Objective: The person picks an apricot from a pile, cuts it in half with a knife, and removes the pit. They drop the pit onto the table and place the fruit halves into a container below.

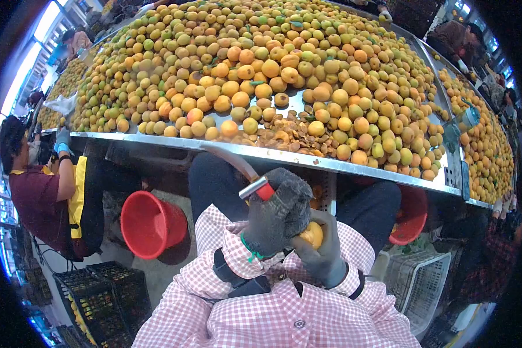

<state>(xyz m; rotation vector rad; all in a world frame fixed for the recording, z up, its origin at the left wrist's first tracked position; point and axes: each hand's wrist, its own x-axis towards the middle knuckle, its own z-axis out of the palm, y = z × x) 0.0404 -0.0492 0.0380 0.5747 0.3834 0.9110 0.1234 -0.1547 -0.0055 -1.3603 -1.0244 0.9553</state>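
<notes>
My left hand, in a dark grey glove, is closed around the red handle of a curved knife. The knife has a shiny metal collar, and its blurred blade points up and left towards the table edge. Close beside it, my right hand, also gloved, is closed on a yellow apricot. Both hands are above my lap, just short of the table. Part of the apricot is hidden by the fingers. Halved apricots and pits are heaped at the near edge of the metal table.
Whole apricots cover the table. Red buckets stand at either side of my legs. Black crates are at lower left, a white crate at lower right. A co-worker sits at left; a clear container stands right.
</notes>
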